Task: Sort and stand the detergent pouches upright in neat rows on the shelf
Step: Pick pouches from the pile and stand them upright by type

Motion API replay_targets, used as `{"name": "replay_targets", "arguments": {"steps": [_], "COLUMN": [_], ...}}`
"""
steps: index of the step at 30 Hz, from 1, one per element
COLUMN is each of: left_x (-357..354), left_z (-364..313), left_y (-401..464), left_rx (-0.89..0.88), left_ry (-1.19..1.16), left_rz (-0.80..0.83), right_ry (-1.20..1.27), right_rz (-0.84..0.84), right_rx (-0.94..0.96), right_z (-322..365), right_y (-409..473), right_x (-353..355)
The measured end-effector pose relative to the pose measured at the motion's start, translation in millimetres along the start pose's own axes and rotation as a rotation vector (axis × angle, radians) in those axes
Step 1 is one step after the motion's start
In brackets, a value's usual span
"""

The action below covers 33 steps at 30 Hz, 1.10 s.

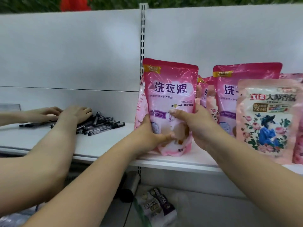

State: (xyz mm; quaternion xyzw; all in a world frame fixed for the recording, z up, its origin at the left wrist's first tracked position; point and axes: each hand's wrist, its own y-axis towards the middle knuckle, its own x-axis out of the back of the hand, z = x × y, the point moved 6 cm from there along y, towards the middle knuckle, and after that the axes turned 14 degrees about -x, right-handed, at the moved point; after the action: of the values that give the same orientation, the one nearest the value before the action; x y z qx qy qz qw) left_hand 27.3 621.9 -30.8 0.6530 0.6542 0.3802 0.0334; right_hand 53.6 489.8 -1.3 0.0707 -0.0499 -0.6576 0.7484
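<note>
1. Pink detergent pouch [170, 95] held upright at the near edge of the white shelf [180, 163], base resting on the shelf surface, printed front facing the camera.
2. Left hand [151, 136] wrapped around the pouch's lower left side, thumb pressed across the front near the bottom, fingers hidden behind.
3. Right hand [195, 128] clasping the lower right side, thumb laid across the front at mid-height, remaining fingers curled around the far edge.
4. Both grips closed firmly on the same pouch, film dented under the thumbs.
5. Second matching pink pouch [229, 95] standing further right and further back, with more pink packs partly hidden between the two.
6. Pale floral pouch [265, 120] standing upright near the front edge on the right, overlapping the second pink pouch.
7. Another person's hands [65, 113] resting on a pile of dark pens [101, 125] on the adjoining shelf to the left.
8. Dark-and-white packet [157, 207] lying on the lower level beneath the shelf.
</note>
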Motion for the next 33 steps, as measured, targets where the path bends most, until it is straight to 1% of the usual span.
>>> {"name": "replay_targets", "arguments": {"steps": [3,4,5,6,8,9,11,13,16,19,22,24,26,27,29,30,33], "left_x": [-17,-19,-14,-2,30,42,52,51,41,35,31,39,48,49,46,46,49], "left_z": [1,2,3,1,-1,1,12,23,34,44,46,51,58,56,54,57,56], "left_y": [7,9,10,11,16,18,25,35,55,67,68,66,64,62,61,61,57], "left_rx": [0.082,0.101,0.119,0.120,0.100,0.114,0.184,0.251,0.321,0.374,0.299,0.281,0.309,0.300,0.278,0.261,0.218], "left_ry": [0.160,0.185,0.182,0.157,0.111,0.102,0.074,0.031,-0.025,-0.105,-0.160,-0.139,-0.176,-0.195,-0.222,-0.217,-0.267], "left_rz": [0.111,0.124,0.092,-0.003,-0.268,-0.357,-0.438,-0.439,-0.371,-0.335,-0.353,-0.456,-0.543,-0.530,-0.438,-0.422,-0.495], "right_ry": [-0.037,-0.077,-0.114,-0.129,-0.110,-0.103,-0.096,-0.086,-0.057,-0.028,-0.014,-0.015,-0.025,-0.030,-0.036,-0.037,-0.045], "right_rz": [-0.160,-0.227,-0.269,-0.285,-0.294,-0.292,-0.283,-0.247,-0.165,-0.191,-0.258,-0.293,-0.333,-0.346,-0.353,-0.353,-0.358], "right_rx": [0.059,0.074,0.084,0.091,0.110,0.104,0.077,0.039,-0.076,-0.135,-0.115,-0.080,-0.038,-0.027,-0.022,-0.021,-0.009], "right_z": [-4,-5,-6,-7,-7,-6,-5,-6,-14,-22,-23,-23,-22,-21,-19,-18,-18], "right_y": [6,7,7,8,11,13,17,17,16,18,20,20,20,19,18,17,19], "right_x": [16,20,21,20,20,21,23,24,20,23,28,30,33,35,35,36,35]}}
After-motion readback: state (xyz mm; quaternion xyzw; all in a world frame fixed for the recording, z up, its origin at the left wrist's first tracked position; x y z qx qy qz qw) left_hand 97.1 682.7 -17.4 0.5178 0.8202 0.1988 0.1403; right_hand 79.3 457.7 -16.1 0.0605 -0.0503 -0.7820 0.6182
